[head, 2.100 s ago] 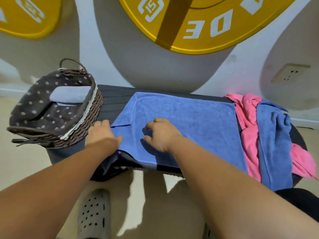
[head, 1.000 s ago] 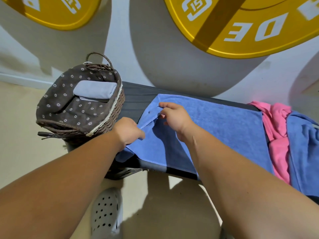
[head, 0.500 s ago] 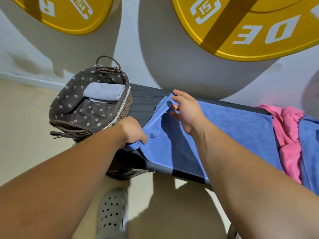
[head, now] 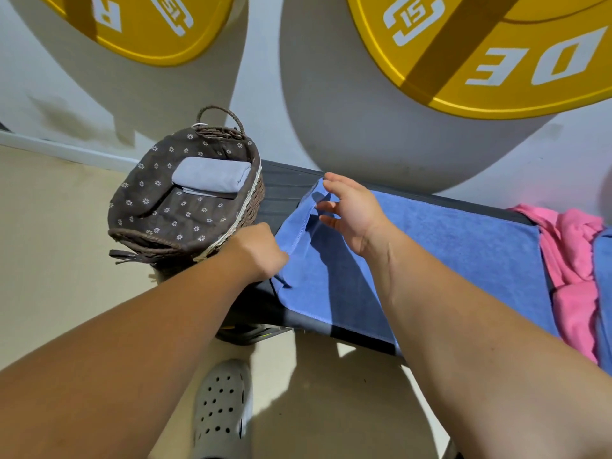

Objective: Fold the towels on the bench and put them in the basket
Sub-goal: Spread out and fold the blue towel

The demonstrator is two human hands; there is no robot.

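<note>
I am gripping the left end of the blue towel [head: 447, 246] with both hands. My left hand [head: 256, 251] is curling its fingers round the near corner. My right hand [head: 354, 213] is pinching the far corner between thumb and fingers and lifting it off the bench [head: 284, 193]. The rest is lying flat to the right of my fingers.

Just left of my fingers, the basket [head: 251, 207] is holding one folded grey towel [head: 212, 175]. Well to the right, a pink towel [head: 569, 256] and a second blue towel [head: 604, 293] are lying in a heap, unfolded. I am judging most of the task as yet to do.
</note>
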